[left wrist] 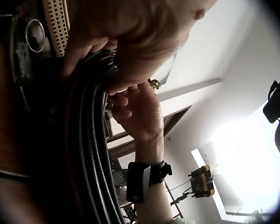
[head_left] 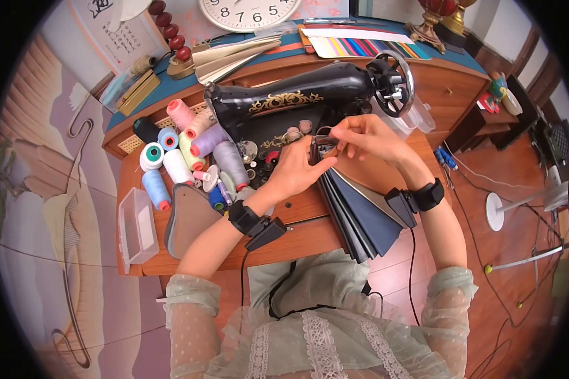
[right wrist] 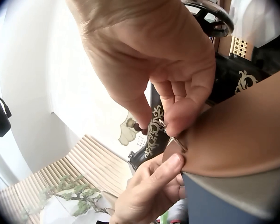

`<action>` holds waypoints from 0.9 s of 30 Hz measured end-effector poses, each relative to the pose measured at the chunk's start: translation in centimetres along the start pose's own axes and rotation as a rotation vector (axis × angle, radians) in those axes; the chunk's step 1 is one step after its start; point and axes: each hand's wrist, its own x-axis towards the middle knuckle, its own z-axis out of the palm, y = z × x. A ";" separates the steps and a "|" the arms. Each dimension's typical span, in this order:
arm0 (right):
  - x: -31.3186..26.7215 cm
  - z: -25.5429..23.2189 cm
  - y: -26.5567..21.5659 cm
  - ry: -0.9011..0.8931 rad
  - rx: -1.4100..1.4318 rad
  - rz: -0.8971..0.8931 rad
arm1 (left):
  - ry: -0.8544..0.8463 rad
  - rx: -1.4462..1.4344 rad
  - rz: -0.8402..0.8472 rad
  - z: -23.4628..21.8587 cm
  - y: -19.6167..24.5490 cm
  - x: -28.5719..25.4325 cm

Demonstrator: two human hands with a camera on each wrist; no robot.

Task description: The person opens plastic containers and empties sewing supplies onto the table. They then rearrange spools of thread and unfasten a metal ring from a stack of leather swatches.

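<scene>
A fan of leather swatches in black, dark blue (head_left: 372,218), grey-beige and tan (right wrist: 238,126) hangs over the table's front edge. My left hand (head_left: 295,168) grips the gathered end of the stack, its thumb on the tan piece's corner in the right wrist view. A thin metal ring (right wrist: 181,143) passes through that corner. Close above it, my right hand (head_left: 368,136) pinches the ring between thumb and fingertips. In the left wrist view the dark swatches (left wrist: 91,140) stand edge-on below my left hand (left wrist: 144,42), with my right hand (left wrist: 141,114) behind them.
A black sewing machine (head_left: 284,95) with gold ornament stands behind the hands. Several thread cones (head_left: 231,161), buttons and a grey-brown flat piece (head_left: 195,218) lie at left, beside a clear plastic box (head_left: 138,227). Color strips (head_left: 367,48) and a clock (head_left: 250,11) are at the back.
</scene>
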 end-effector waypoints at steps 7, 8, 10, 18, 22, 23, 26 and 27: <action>0.2 0.9 -0.3 0.083 -0.242 -0.081 | 0.018 0.226 -0.001 0.4 1.6 -0.7; 0.0 1.0 -0.2 0.105 -0.219 -0.094 | -0.016 0.250 -0.008 0.4 1.9 -0.8; -0.3 0.8 0.5 0.108 -0.182 -0.080 | -0.016 0.268 -0.008 0.4 2.5 -0.9; -1.7 1.9 2.2 0.237 -0.040 -0.103 | -0.006 0.266 -0.043 0.8 2.7 -1.2; -1.6 2.2 2.4 0.322 0.133 -0.135 | 0.020 0.346 -0.143 0.9 3.0 -1.6; -1.5 2.2 2.3 0.301 0.102 -0.135 | 0.037 0.316 -0.099 0.9 2.7 -1.6; -1.3 1.9 1.3 0.252 -0.012 -0.114 | 0.030 0.306 -0.106 0.7 2.5 -1.5; -1.2 1.9 1.3 0.249 -0.013 -0.115 | 0.033 0.305 -0.107 0.7 2.5 -1.5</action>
